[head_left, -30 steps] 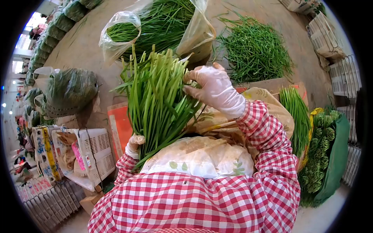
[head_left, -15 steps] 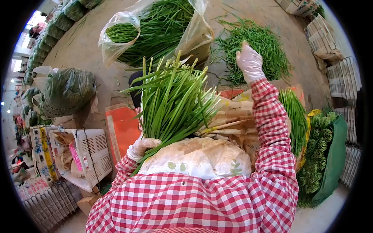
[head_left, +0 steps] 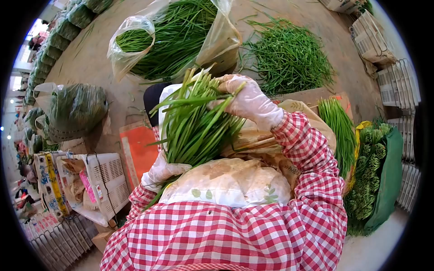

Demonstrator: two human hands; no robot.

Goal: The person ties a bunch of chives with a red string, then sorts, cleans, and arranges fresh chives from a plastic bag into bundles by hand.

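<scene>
A loose bunch of garlic chives lies across my lap, its pale cut ends pointing away from me. My left hand, in a thin whitish glove, is closed round the leafy near end. My right hand, gloved too, grips stems near the far, pale end; its fingertips are partly hidden among them. Beneath the bunch is a stained apron with a leaf print. Beyond my right hand, a heap of loose green leaves lies on the floor.
An open clear plastic bag full of chives stands ahead. Another chive bundle lies at right, beside stacked bunches in green wrapping. Left are a filled bag and a white crate. More crates line the right.
My right hand has come back from over the leaf heap, leftward and nearer, and now grips the stems' far end. The left hand still holds the bunch.
</scene>
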